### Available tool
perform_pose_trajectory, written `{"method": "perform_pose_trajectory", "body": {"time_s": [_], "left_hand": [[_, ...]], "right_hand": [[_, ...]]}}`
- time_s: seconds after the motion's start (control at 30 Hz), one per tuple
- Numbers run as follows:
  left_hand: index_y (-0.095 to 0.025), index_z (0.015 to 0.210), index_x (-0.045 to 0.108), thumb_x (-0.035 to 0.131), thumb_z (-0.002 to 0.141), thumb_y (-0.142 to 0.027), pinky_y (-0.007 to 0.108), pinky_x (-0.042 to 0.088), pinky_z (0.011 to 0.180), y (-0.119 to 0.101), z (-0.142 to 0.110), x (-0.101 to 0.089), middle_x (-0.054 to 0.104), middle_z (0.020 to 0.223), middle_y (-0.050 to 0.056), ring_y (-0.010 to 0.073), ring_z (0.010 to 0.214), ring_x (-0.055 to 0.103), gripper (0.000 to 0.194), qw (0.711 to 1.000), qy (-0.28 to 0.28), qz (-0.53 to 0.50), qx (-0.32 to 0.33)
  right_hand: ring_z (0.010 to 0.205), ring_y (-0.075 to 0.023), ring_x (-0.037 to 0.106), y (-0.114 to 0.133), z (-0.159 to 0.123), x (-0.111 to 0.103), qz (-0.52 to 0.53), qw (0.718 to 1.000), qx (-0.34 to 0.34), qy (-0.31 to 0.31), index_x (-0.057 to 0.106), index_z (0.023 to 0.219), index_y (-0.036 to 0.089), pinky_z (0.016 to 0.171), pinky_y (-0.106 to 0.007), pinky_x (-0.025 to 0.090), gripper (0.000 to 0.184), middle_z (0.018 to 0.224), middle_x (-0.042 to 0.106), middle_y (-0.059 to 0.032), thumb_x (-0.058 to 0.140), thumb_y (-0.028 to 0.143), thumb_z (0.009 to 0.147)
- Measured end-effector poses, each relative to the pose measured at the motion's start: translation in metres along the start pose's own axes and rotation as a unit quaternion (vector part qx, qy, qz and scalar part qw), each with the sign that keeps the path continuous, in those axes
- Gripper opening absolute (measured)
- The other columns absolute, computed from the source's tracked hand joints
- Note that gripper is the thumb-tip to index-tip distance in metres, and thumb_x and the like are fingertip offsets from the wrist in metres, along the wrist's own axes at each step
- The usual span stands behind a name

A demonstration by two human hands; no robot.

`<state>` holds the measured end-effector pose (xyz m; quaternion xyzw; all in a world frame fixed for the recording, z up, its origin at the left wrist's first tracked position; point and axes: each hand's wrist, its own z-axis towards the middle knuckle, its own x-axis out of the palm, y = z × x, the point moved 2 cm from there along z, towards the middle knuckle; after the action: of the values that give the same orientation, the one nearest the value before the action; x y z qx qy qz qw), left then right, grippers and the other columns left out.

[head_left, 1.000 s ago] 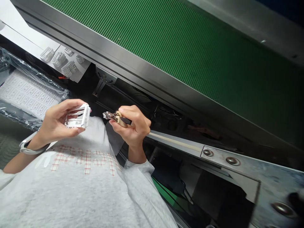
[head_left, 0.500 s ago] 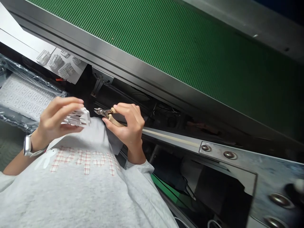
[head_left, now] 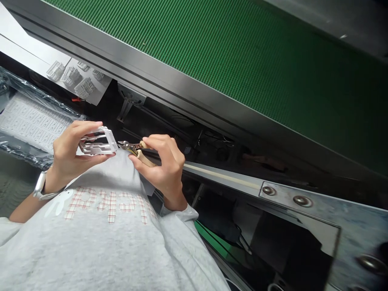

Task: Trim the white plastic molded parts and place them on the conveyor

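Between the thumb and fingers of my left hand (head_left: 71,151) is a white plastic frame (head_left: 110,139), slotted with several bars and openings. My right hand (head_left: 163,161) grips a pair of side cutters (head_left: 130,146) by their cream handles. The metal jaws point left, close to the frame's right-hand edge; I cannot tell whether they touch it. On my left wrist sits a watch with a pale band (head_left: 41,186).
A green ribbed conveyor belt (head_left: 182,44) with a metal side rail (head_left: 169,76) runs across the top. White plastic parts (head_left: 85,87) lie on a pale sheet at left. Below them, a plastic-lined box (head_left: 33,121) holds rows of white pieces. A bolted metal bracket (head_left: 303,201) stands at right.
My left hand has turned the white frame so its openings face me more. The cutters have moved slightly left, and their jaws are now nearer the frame's edge.
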<state>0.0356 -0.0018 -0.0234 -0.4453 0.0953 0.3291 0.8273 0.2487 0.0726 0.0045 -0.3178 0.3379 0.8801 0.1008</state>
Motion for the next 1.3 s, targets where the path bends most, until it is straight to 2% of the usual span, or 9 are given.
{"method": "perform_pose_trajectory", "body": {"time_s": [0.13,0.3,0.43,0.5,0.63,0.83,0.93,1.07,1.3], "left_hand": [[-0.034,0.144,0.058,0.092,0.075,-0.031,0.027,0.063,0.073,-0.002,-0.001,0.003,0.073,0.114,0.004,0.0183,0.095,0.07,0.077,1.0,0.007,0.006,-0.01],[-0.032,0.14,0.06,0.086,0.082,-0.039,0.027,0.064,0.069,-0.005,0.005,0.006,0.072,0.114,0.005,0.0195,0.092,0.071,0.064,0.995,0.052,-0.067,-0.052],[-0.029,0.143,0.057,0.081,0.086,-0.045,0.027,0.064,0.069,-0.006,0.01,0.008,0.072,0.111,0.009,0.0197,0.09,0.071,0.064,0.987,0.114,-0.112,-0.025],[-0.027,0.144,0.056,0.079,0.087,-0.047,0.028,0.064,0.07,-0.007,0.011,0.009,0.071,0.11,0.01,0.02,0.089,0.07,0.064,0.983,0.127,-0.129,-0.02],[-0.03,0.143,0.057,0.075,0.09,-0.05,0.028,0.062,0.069,-0.008,0.011,0.011,0.071,0.107,0.009,0.0197,0.087,0.07,0.059,0.978,0.134,-0.155,-0.044],[-0.025,0.141,0.057,0.074,0.09,-0.052,0.024,0.055,0.066,-0.013,0.015,0.011,0.072,0.106,0.008,0.0171,0.082,0.067,0.061,0.98,0.144,-0.138,-0.015],[-0.024,0.141,0.057,0.076,0.089,-0.052,0.023,0.052,0.064,-0.015,0.015,0.01,0.071,0.103,0.007,0.0153,0.078,0.065,0.062,0.981,0.141,-0.133,-0.024],[-0.028,0.138,0.059,0.076,0.088,-0.051,0.027,0.053,0.066,-0.017,0.011,0.01,0.072,0.104,0.006,0.017,0.076,0.064,0.058,0.977,0.152,-0.139,-0.06],[-0.027,0.138,0.059,0.075,0.09,-0.05,0.028,0.053,0.067,-0.021,0.011,0.011,0.072,0.103,0.007,0.0187,0.08,0.067,0.056,0.979,0.143,-0.133,-0.051]], "right_hand": [[0.074,-0.0182,0.068,0.002,-0.001,0.001,-0.006,1.0,0.003,-0.001,0.062,0.101,0.02,0.068,-0.032,0.056,0.022,0.083,0.072,-0.0047,0.072,0.038,0.092],[0.08,-0.0199,0.07,-0.004,0.002,-0.002,0.045,0.999,0.009,0.011,0.063,0.106,0.021,0.071,-0.034,0.057,0.024,0.087,0.072,-0.0049,0.073,0.035,0.09],[0.082,-0.0206,0.07,-0.009,0.005,-0.006,0.068,0.997,-0.001,0.033,0.064,0.108,0.022,0.072,-0.036,0.058,0.027,0.09,0.072,-0.0054,0.075,0.035,0.088],[0.083,-0.0206,0.07,-0.01,0.006,-0.008,0.074,0.996,-0.007,0.049,0.064,0.109,0.022,0.072,-0.036,0.057,0.027,0.092,0.073,-0.0052,0.075,0.036,0.088],[0.084,-0.0203,0.07,-0.011,0.006,-0.011,0.073,0.995,-0.015,0.066,0.064,0.111,0.023,0.071,-0.036,0.057,0.029,0.094,0.074,-0.0047,0.075,0.039,0.089],[0.081,-0.0198,0.07,-0.011,0.006,-0.017,0.071,0.995,-0.02,0.069,0.065,0.11,0.023,0.068,-0.035,0.058,0.029,0.095,0.072,-0.0051,0.076,0.04,0.089],[0.081,-0.0194,0.069,-0.011,0.005,-0.019,0.064,0.995,-0.032,0.067,0.066,0.109,0.023,0.067,-0.035,0.057,0.028,0.094,0.072,-0.005,0.076,0.039,0.089],[0.08,-0.0186,0.07,-0.012,0.004,-0.019,0.069,0.994,-0.029,0.075,0.066,0.108,0.023,0.067,-0.034,0.058,0.027,0.094,0.073,-0.0045,0.076,0.04,0.089],[0.076,-0.0173,0.069,-0.016,0.0,-0.015,0.105,0.992,-0.031,0.061,0.066,0.103,0.022,0.066,-0.032,0.057,0.022,0.089,0.075,-0.0033,0.077,0.036,0.089]]}}
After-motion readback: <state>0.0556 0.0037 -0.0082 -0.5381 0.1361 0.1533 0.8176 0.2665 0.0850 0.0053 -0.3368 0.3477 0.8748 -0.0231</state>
